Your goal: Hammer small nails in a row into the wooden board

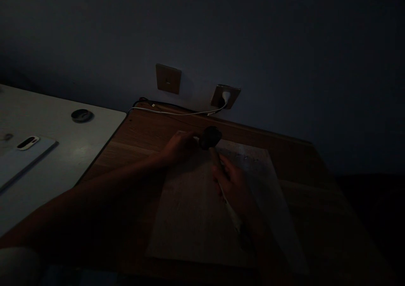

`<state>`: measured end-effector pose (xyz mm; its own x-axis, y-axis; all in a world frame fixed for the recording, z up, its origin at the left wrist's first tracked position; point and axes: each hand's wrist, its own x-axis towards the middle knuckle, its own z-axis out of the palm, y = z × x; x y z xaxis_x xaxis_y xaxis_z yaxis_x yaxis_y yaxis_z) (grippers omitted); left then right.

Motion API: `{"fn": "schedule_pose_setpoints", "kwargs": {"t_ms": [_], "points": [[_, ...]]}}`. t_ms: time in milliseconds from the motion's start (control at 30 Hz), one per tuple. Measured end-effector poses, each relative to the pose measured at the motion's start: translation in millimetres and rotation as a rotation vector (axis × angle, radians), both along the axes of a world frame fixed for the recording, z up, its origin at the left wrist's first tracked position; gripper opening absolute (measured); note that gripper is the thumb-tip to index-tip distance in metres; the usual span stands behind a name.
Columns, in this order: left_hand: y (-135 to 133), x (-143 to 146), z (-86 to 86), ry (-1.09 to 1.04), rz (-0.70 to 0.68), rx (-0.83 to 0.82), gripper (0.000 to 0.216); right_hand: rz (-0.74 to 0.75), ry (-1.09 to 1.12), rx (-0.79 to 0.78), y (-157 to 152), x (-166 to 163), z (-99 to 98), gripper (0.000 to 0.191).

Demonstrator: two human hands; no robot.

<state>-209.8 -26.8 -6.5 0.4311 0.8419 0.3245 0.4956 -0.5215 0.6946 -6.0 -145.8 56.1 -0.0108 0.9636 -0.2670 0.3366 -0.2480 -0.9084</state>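
Mallet (215,156), pale-handled with a dark head (210,137), slants over a pale board (196,214) on the wooden table (126,130), its handle wrapped in the curled fingers of the right hand (233,184). The left hand (180,147) is just beside the head near the board's far edge, fingers partly bent, though in this gloom I cannot tell whether they pinch anything.

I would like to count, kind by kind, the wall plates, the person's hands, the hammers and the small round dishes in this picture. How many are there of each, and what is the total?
Wall plates: 2
Hands, left hand and right hand: 2
Hammer: 1
Small round dish: 1
Total: 6
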Motion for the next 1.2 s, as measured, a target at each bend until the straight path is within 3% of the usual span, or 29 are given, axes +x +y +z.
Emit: {"fn": "schedule_pose_setpoints", "kwargs": {"t_ms": [200,500,767,900,967,1100,1200], "points": [[2,0,0.7,0.106,0.108,0.014,0.044,0.061,-0.038,-0.013,0,-5,2.8,0.057],[0,2,0.8,0.107,0.102,-0.025,0.041,0.031,-0.002,-0.043,-4,-3,3.0,0.065],[0,0,-1.0,0.093,0.043,0.011,0.035,-0.396,0.284,-0.049,-60,30,-2.5,0.087],[0,0,1.6,0.109,0.048,0.007,0.032,-0.602,0.22,0.001,-77,40,-2.7,0.054],[0,0,2.1,0.119,0.053,0.008,0.028,-0.669,0.175,-0.041,-81,41,-2.6,0.048],[1,-1,1.6,0.132,0.061,0.023,0.022,-0.603,0.161,-0.123,-84,40,-12.5,0.057],[2,0,4.4,0.142,0.052,0.029,0.024,-0.469,0.032,-0.057,-85,39,-24.9,0.055]]}}
